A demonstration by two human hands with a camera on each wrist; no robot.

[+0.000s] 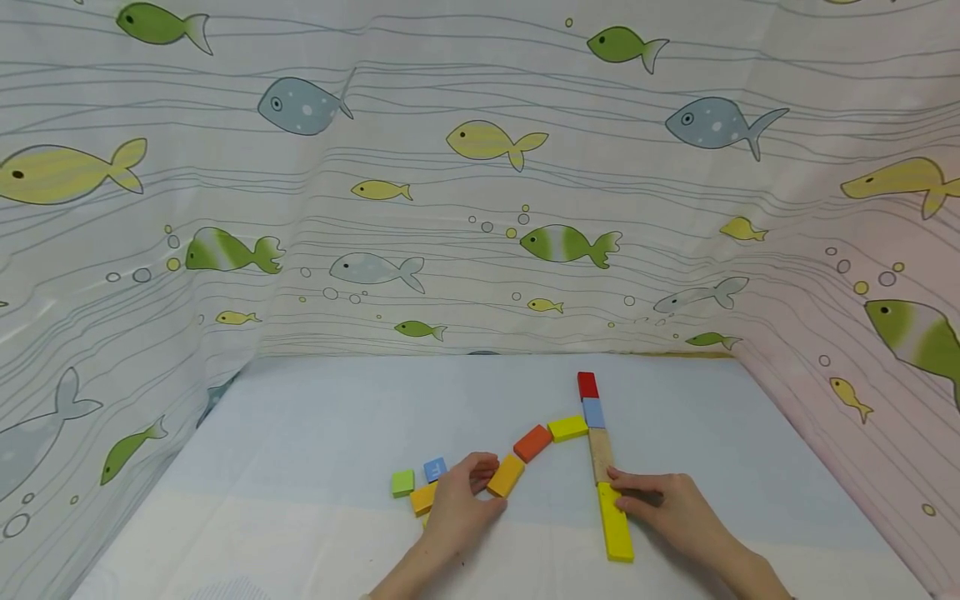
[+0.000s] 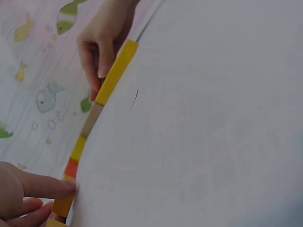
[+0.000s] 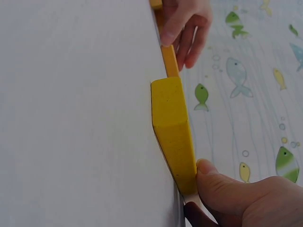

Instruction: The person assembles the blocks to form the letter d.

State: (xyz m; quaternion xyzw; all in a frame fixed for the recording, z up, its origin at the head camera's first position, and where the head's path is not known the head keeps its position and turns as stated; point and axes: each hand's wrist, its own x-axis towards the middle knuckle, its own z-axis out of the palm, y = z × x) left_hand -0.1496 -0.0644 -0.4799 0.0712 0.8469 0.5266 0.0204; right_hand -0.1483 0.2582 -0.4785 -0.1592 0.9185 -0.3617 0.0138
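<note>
Lying at the near end of a straight row of 4, the long yellow block (image 1: 616, 537) adjoins the wooden block (image 1: 600, 457); the light-blue block (image 1: 593, 413) and dark red block (image 1: 588, 385) continue the row. The right hand (image 1: 675, 510) enters from the right with thumb and index finger slightly parted, the thumb touching the long yellow block's right side, the index finger near the wooden joint. A curved line of 3 comprises the orange block (image 1: 507, 477), red-orange block (image 1: 533, 443) and short yellow block (image 1: 567, 428), which meets the row. The left hand (image 1: 461, 504), fingers bent, brackets the orange block's near end; whether it grips, I cannot tell. Beyond this hand lie the green block (image 1: 402, 483), blue block (image 1: 434, 470) and 2nd orange block (image 1: 422, 500). A fish-printed sheet (image 1: 450, 233) surrounds the white surface (image 1: 540, 550).
</note>
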